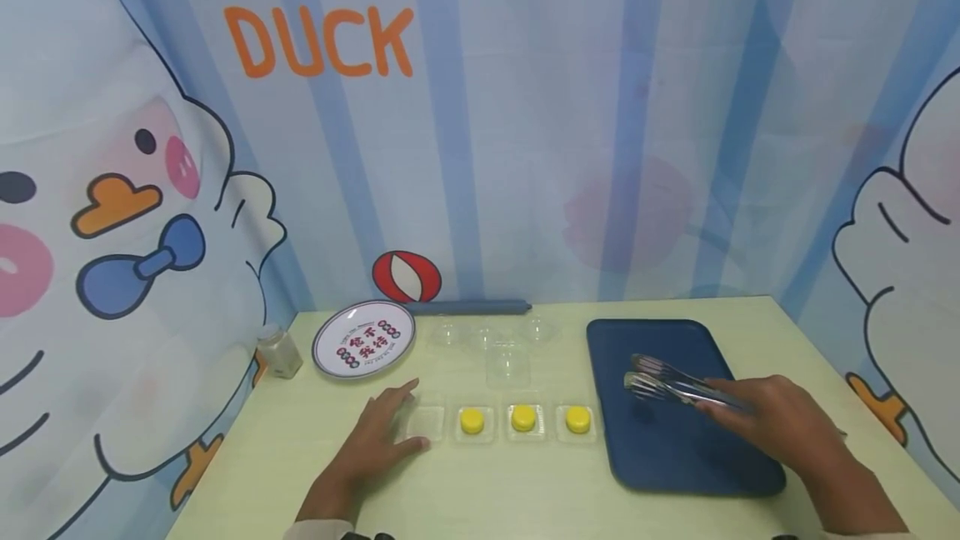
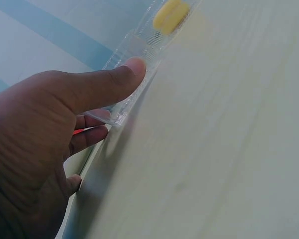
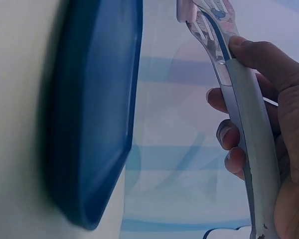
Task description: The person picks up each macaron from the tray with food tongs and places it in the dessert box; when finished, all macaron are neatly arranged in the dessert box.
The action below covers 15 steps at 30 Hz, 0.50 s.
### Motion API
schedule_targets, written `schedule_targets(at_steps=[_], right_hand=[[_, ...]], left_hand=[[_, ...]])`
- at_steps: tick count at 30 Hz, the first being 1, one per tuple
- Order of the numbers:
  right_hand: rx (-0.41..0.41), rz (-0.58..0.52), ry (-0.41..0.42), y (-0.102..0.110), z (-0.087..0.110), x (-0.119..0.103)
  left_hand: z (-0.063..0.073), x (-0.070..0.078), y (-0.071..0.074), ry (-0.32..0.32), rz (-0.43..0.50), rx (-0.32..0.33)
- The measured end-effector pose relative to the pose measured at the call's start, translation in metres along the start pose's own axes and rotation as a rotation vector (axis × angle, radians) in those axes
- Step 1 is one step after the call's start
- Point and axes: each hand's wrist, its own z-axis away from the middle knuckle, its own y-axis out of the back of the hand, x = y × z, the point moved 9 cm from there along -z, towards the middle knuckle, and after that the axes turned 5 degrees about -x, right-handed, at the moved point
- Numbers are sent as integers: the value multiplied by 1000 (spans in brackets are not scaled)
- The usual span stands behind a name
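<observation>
Head view is showing silvery tongs [image 1: 690, 392] hovering over a blue tray [image 1: 675, 457], with the right hand [image 1: 787, 419] grasping them. At the tips a small pale piece [image 3: 186, 11] is showing, only partly visible in the right wrist view. Left of the tray, clear boxes are standing in a row; three are each carrying a yellow round piece [image 1: 523, 417], and the left hand [image 1: 381, 432] is lightly holding the leftmost box [image 1: 427, 423] between thumb and fingers. Beyond the row, clear plastic pieces [image 1: 508, 365] are lying on the table [image 1: 487, 490]. Farther left, a round plate [image 1: 363, 311] with red print is resting near a small shaker [image 1: 280, 352]. Behind everything, a striped backdrop [image 1: 517, 107] reading DUCK is hanging.
</observation>
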Motion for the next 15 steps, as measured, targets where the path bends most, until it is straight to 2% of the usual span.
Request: schedule_targets(at_steps=[15], right_hand=[[74,-20,146,16,-28,-54]], left_hand=[[1,-2,-1,4,1,-13]])
